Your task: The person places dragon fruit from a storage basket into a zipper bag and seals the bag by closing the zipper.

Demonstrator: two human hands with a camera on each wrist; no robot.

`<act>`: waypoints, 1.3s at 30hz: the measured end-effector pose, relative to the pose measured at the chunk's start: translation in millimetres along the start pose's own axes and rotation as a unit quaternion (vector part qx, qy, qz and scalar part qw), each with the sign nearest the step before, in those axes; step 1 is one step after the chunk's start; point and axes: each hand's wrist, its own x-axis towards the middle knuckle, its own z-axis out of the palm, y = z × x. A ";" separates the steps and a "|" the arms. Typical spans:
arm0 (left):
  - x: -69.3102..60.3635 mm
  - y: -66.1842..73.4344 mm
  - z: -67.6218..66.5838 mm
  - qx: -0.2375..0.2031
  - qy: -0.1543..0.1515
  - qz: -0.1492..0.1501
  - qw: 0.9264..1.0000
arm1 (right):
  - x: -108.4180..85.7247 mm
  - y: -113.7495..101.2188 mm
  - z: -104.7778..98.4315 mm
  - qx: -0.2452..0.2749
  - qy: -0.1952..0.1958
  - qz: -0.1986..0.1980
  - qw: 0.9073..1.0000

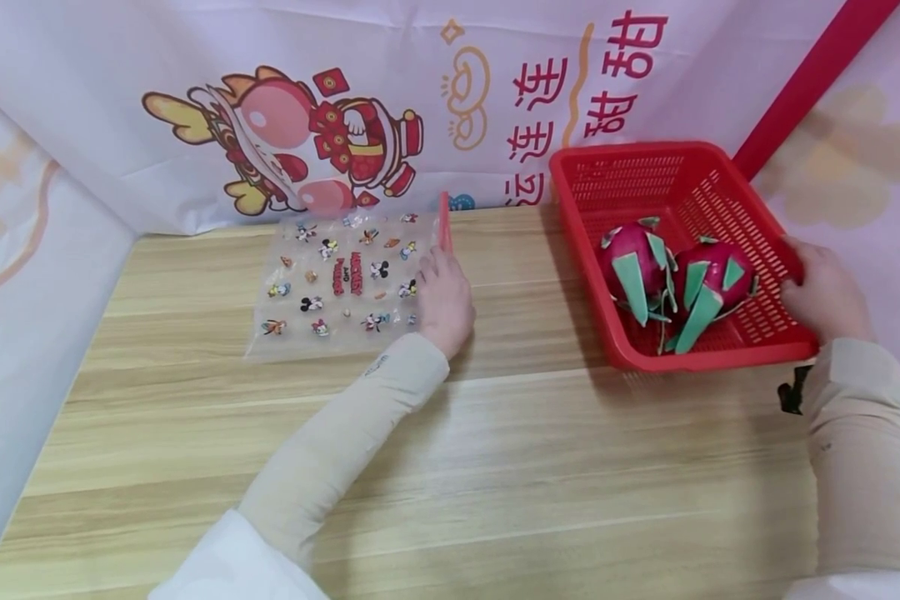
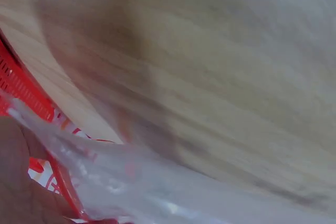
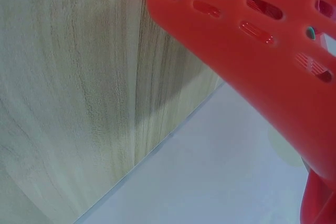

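White sleeves (image 1: 236, 560) lie at six o'clock. The left hand (image 1: 446, 302) pinches the clear bag (image 1: 330, 279) by its red edge (image 1: 445, 218), the bag stretching toward nine; at three, the right hand (image 1: 828, 292) grips the red basket (image 1: 712, 360) by its rim.

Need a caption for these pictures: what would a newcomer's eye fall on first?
Probably the red basket at the head view's right, gripped by the right hand, with two dragon fruits inside. Next comes the clear cartoon-printed bag on the table to its left, the left hand at its red edge.
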 end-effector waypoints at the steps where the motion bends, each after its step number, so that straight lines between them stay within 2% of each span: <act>1: -0.2 0.7 -0.2 -0.007 -0.010 -0.005 1.000 | 0.3 -0.1 0.1 -0.001 -0.001 0.001 1.000; 5: -0.4 3.0 0.2 -0.023 -0.023 -0.022 0.999 | 1.1 -0.6 0.4 -0.006 -0.003 0.001 1.000; 11: 0.7 3.4 -1.0 -0.074 -0.003 -0.036 0.997 | 0.4 -3.2 -0.5 -0.006 -0.006 0.002 1.000; 19: 0.7 3.2 -2.8 -0.172 0.001 -0.048 0.984 | -0.3 -5.9 -1.0 -0.007 -0.007 0.004 1.000; 25: 0.4 3.2 -2.8 -0.192 0.008 -0.043 0.980 | 0.1 -4.9 -0.6 -0.004 -0.005 0.003 1.000; 32: -0.3 4.0 -1.1 -0.198 0.016 -0.026 0.980 | -1.3 -2.6 -0.4 -0.004 0.001 -0.003 1.000; 39: 0.1 2.7 0.0 -0.217 0.022 -0.027 0.976 | -3.9 -2.7 -0.5 -0.007 0.005 -0.007 1.000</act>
